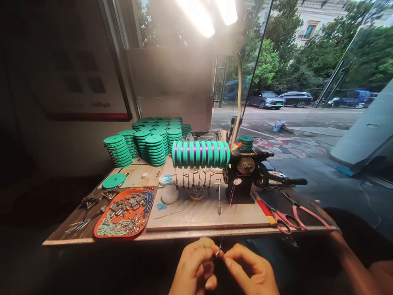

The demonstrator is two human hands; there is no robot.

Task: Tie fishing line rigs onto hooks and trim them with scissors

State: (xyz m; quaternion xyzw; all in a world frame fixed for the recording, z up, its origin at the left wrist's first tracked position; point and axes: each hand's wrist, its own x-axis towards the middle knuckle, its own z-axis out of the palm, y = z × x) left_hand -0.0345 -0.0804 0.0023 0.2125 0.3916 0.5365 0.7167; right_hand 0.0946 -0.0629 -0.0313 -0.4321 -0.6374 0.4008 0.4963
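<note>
Below the table's front edge, my left hand (195,268) and my right hand (250,270) meet fingertip to fingertip. Between them they pinch a tiny blue piece (218,250) on a thin fishing line (225,223). The line runs up to a black hand-crank winder (245,172). A row of green spools (201,153) wound with purple line sits on the winder's shaft. Small rigs hang under that row over a pale work board (208,213).
An orange tray (124,215) of small tubes and metal sinkers lies at the front left. Stacks of green spools (147,141) stand behind it. Pink scissors (291,219) and a red-yellow ruler (264,209) lie at the right. A bright lamp (208,16) hangs overhead; glass wall beyond.
</note>
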